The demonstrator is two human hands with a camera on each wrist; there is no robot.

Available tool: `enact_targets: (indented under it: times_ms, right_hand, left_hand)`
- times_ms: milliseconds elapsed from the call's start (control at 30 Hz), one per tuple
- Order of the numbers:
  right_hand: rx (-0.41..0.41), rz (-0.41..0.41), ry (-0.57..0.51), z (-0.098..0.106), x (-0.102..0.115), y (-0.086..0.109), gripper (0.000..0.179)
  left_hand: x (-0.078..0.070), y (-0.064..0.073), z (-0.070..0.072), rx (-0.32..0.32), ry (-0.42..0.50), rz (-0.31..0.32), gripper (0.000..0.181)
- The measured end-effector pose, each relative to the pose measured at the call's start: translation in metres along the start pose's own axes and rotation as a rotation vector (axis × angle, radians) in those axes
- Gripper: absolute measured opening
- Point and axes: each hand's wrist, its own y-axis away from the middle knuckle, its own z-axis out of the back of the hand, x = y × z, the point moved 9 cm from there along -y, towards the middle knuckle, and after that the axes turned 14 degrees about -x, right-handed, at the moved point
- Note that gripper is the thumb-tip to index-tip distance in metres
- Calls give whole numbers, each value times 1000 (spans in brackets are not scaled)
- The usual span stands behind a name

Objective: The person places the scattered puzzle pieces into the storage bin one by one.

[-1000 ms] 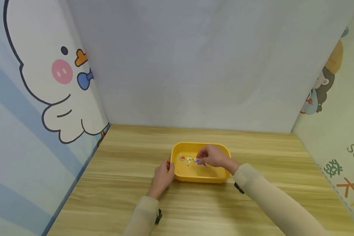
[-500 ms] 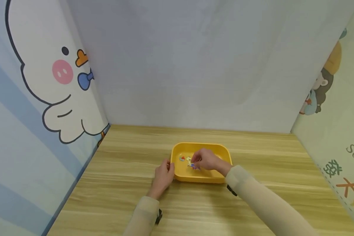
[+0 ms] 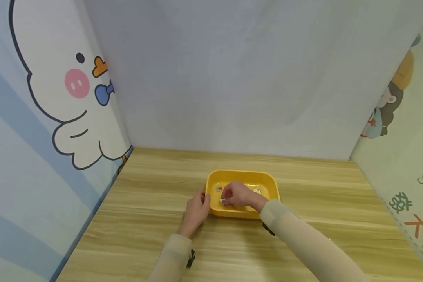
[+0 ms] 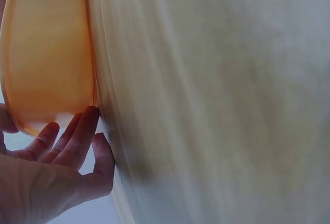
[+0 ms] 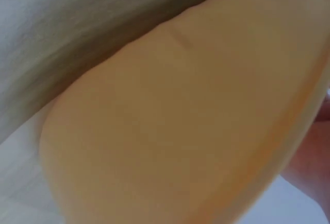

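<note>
A yellow plastic tray (image 3: pixel 244 215) sits on the wooden table. My left hand (image 3: pixel 196 209) holds its left end; in the left wrist view, fingers (image 4: pixel 77 139) of that hand touch the outer wall. Inside the tray, my right hand (image 3: pixel 237 194) pinches a small blue-and-white flat piece (image 3: pixel 223 201), whose kind is too small to tell. Another small red-and-blue piece (image 3: pixel 219 189) lies near the tray's left end, and a whitish piece (image 3: pixel 257 191) lies to the right of my hand. The right wrist view shows mostly the tray's outer wall (image 5: pixel 170 105), which hides the fingertips.
The wooden table (image 3: pixel 155 176) extends around the tray. A plain pale backdrop (image 3: pixel 215 78) stands behind it. Printed cartoon sheets border the left side (image 3: pixel 56 78) and the right side (image 3: pixel 394 156).
My right hand has moved left and slightly nearer inside the tray, carrying the small piece along. The whitish piece on the right has come into sight. The left hand stays on the tray.
</note>
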Motion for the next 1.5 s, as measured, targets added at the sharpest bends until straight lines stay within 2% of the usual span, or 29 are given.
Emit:
enact_targets:
  times_ms: [167,267,667,1067,1233,1367,1500]
  right_hand:
    - [-5,-25,69,-5,-3,-2,18]
    - [-8,-52,78,-9,-5,-2,16]
    - [-19,17,214,-18,-3,-5,12]
    - [-18,14,256,-19,0,-4,12]
    - [-55,23,207,-7,3,-2,15]
    - [-128,39,161,16,6,-1,13]
    - [-156,23,131,39,7,3,12]
  left_hand:
    - [1,0,-2,14,13,7,14]
    - [1,0,-2,11,14,-2,14]
    - [0,-1,0,2,9,-18,13]
    - [3,-1,-2,8,12,1,13]
    - [2,0,-3,7,3,1,13]
    - [3,0,-5,17,6,14,14]
    - [4,-2,-3,15,-3,15,13]
